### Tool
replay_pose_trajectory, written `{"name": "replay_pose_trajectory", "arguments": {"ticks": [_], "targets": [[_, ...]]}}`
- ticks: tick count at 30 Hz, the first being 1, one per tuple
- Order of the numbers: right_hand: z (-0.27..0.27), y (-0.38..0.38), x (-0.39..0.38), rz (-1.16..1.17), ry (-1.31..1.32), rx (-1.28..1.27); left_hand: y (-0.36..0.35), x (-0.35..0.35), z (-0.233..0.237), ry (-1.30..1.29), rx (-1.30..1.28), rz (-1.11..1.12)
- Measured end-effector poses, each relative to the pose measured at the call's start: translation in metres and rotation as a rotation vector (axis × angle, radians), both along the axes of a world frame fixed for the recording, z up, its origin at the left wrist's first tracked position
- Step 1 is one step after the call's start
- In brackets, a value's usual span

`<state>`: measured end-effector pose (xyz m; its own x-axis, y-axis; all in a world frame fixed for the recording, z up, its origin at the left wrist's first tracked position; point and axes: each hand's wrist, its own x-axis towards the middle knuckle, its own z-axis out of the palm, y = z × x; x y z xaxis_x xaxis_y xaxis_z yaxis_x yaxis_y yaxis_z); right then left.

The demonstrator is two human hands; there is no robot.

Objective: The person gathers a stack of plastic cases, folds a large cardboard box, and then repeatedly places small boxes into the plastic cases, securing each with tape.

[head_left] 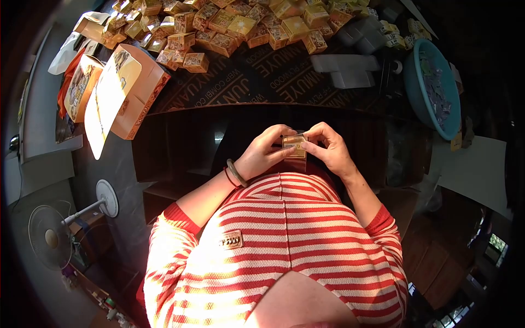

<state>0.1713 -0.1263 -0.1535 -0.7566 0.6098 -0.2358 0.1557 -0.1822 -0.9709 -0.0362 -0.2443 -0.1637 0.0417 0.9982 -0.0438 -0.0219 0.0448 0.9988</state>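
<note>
A small yellow box is held in front of my body, just below the table edge. My left hand is closed on its left side, the thumb lying along the front and the fingers curled at the back. On the other side my right hand grips the box too, its thumb and index finger bent at the top right corner. The far side of the box is hidden behind my fingers.
Many small yellow boxes lie heaped on the dark printed plywood table. At the left stands an open orange carton. Translucent plastic pieces and a blue basin of small packets are at the right. A fan stands lower left.
</note>
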Motion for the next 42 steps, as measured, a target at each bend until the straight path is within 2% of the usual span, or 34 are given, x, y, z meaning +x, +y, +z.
{"name": "replay_pose_trajectory", "arguments": {"ticks": [2, 4, 5, 8, 9, 12, 13, 16, 17, 21, 24, 27, 29, 30, 32, 35, 39, 40, 42], "targets": [[0.001, -0.002, 0.001, -0.036, 0.084, -0.194, 0.001, 0.001, 0.003, -0.001, 0.004, 0.013], [0.004, 0.002, 0.003, -0.036, 0.047, -0.473, 0.001, 0.001, 0.005, 0.0, -0.03, 0.012], [-0.004, 0.003, 0.007, -0.018, 0.054, -0.493, 0.001, 0.0, 0.002, -0.017, -0.032, 0.004], [-0.005, -0.001, 0.005, 0.002, -0.025, -0.153, 0.001, -0.001, -0.009, -0.036, -0.046, -0.014], [0.001, -0.003, 0.002, 0.007, -0.043, 0.05, 0.003, -0.003, -0.009, -0.019, -0.05, -0.022], [0.006, 0.001, 0.001, 0.0, -0.041, 0.021, 0.005, -0.005, -0.012, 0.012, -0.025, -0.05], [0.004, 0.004, 0.002, 0.039, -0.066, -0.059, 0.004, -0.006, -0.017, 0.016, -0.01, -0.071], [-0.006, 0.004, 0.012, 0.139, -0.042, 0.038, 0.001, -0.005, -0.011, 0.038, -0.002, -0.097], [-0.009, 0.005, 0.015, 0.147, -0.044, 0.193, 0.001, -0.003, -0.008, 0.045, -0.002, -0.102], [0.004, 0.007, 0.01, 0.13, -0.056, 0.384, 0.005, -0.003, -0.005, 0.145, 0.079, -0.115], [0.005, 0.003, 0.012, 0.154, -0.042, 0.499, 0.006, -0.003, -0.01, 0.101, 0.122, -0.11], [-0.001, 0.0, 0.01, 0.104, -0.014, 0.414, 0.007, -0.003, -0.011, 0.098, 0.105, -0.084], [-0.008, -0.003, 0.012, 0.016, 0.025, 0.027, 0.011, -0.005, -0.014, -0.001, 0.07, -0.035], [-0.009, -0.005, 0.013, -0.031, 0.07, -0.085, 0.014, -0.008, -0.013, -0.013, 0.077, -0.011], [-0.011, -0.006, 0.015, -0.118, 0.103, -0.159, 0.017, -0.012, -0.007, -0.087, 0.045, 0.032], [-0.016, -0.006, 0.028, -0.23, 0.137, -0.052, 0.026, -0.014, -0.007, -0.144, 0.038, 0.135], [0.024, -0.013, 0.034, 0.041, 0.104, -0.37, 0.044, -0.012, 0.004, -0.304, -0.062, 0.363], [0.031, -0.016, 0.034, 0.066, 0.069, -0.502, 0.047, -0.01, 0.007, -0.277, -0.069, 0.371], [0.03, -0.017, 0.029, 0.086, 0.16, -0.579, 0.052, 0.0, 0.005, -0.241, 0.016, 0.396]]}}
